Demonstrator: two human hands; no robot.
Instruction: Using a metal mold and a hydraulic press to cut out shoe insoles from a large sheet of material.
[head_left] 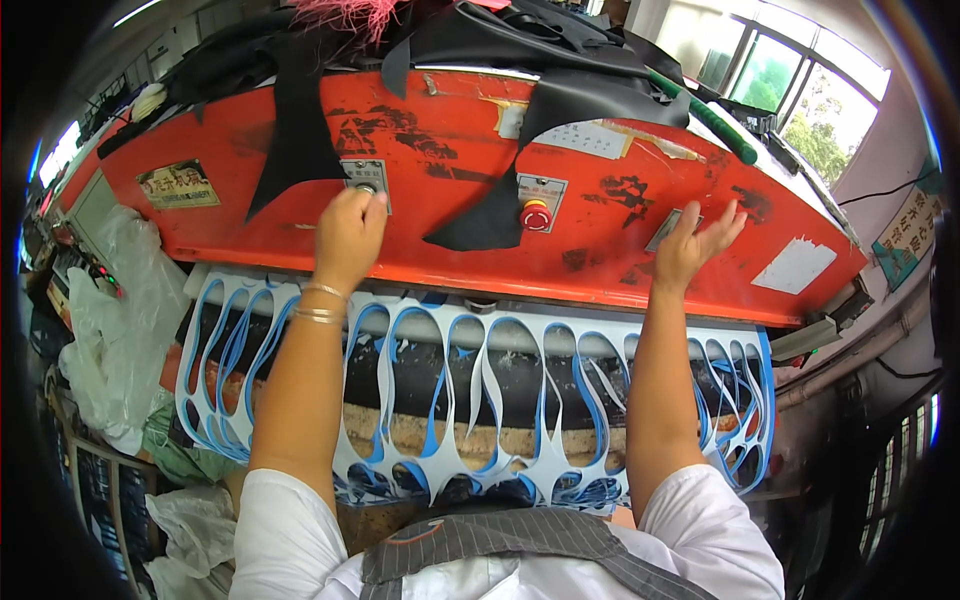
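Your left hand (350,238) was curled up right at the round metal button (366,186), upper left-centre; your right hand (695,248), fingers apart, sat nearest the slanted silver rectangular plate (660,232), upper right.

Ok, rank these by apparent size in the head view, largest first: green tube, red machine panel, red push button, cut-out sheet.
1. Red machine panel
2. Cut-out sheet, despite its holes
3. Green tube
4. Red push button
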